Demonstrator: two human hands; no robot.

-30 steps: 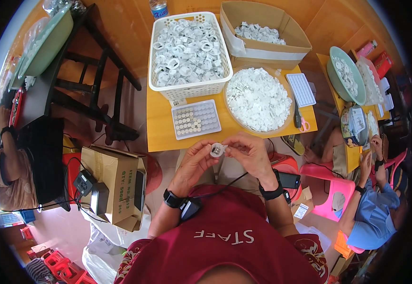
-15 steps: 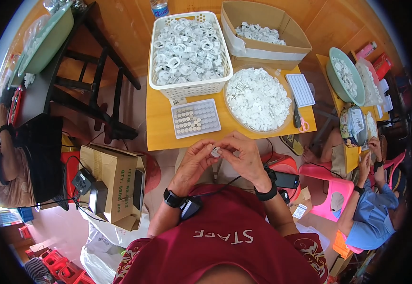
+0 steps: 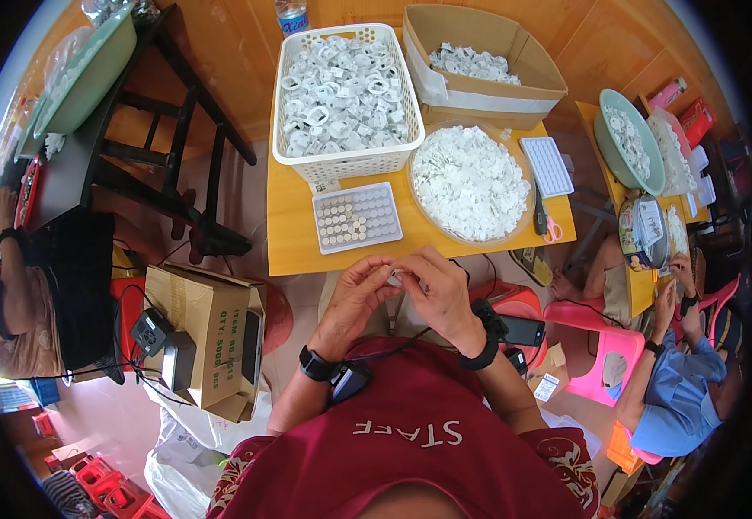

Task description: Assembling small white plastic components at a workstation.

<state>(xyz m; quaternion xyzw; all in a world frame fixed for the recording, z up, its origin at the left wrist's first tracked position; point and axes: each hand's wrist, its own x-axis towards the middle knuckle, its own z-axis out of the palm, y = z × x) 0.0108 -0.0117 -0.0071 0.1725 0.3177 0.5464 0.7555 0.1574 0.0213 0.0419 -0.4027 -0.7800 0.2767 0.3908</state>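
1. The yellow table [image 3: 294, 246] sits just ahead of my hands, its near edge almost touching my fingertips. Everything I work with lies on it or just over its edge.

2. At the far side stands the white basket [image 3: 288, 130], heaped with white plastic rings. To its right is the cardboard box [image 3: 432, 78], holding a smaller layer of the same pale parts.

3. Nearer me, on the right half, is the round tray [image 3: 527, 227], piled with small white pieces. It lies closer to my right hand than to my left.

4. The compartment tray [image 3: 389, 238] lies straight ahead of my fingers and slightly left, its long axis running left to right — only its left columns are filled.

5. My left hand [image 3: 354, 298] and right hand [image 3: 441, 294] meet just below the table edge, fingertips drawn together.

6. Between them is the small white piece [image 3: 396, 277], pinched from both sides — the left thumb and forefinger closed on it, the right fingers curled over it from the other side. I cannot tell which way it is turned; it is too small. The left hand is marginally nearer the compartment tray.
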